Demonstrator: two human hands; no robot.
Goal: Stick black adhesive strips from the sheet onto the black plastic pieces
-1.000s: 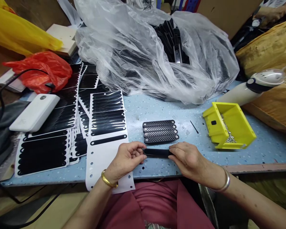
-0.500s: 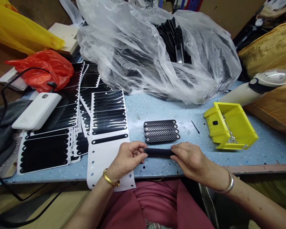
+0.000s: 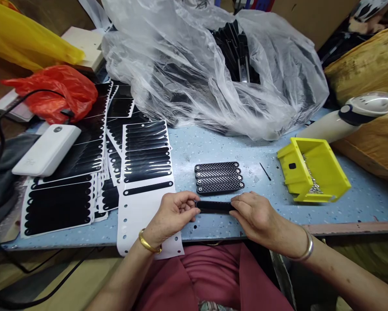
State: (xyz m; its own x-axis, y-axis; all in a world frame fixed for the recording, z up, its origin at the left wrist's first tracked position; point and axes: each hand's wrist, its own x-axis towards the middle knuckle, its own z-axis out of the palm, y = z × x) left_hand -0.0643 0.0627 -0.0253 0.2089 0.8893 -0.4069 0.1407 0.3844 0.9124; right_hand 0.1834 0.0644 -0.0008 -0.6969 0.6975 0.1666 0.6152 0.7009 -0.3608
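I'm watching the left hand (image 3: 171, 212) and right hand (image 3: 256, 214) pinching a black bar (image 3: 215, 207); a slack grip could be tipping it against patterned bars (image 3: 219, 179) at twelve o'clock.

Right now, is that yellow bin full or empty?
Neither: the yellow bin is partly filled. Small metal pieces show inside, beside bare inner wall; how deep they lie, I cannot tell.

We see a pale blue surface (image 3: 184, 144) with tiny specks, spreading out past the left hand (image 3: 176, 211) and the right hand (image 3: 257, 214). A pinkish strip (image 3: 352, 228) runs along its near edge, right of the right hand. Light makes pale shiny patches beyond both hands. Far behind them, to the right, we see a big flat brown panel (image 3: 305, 17).
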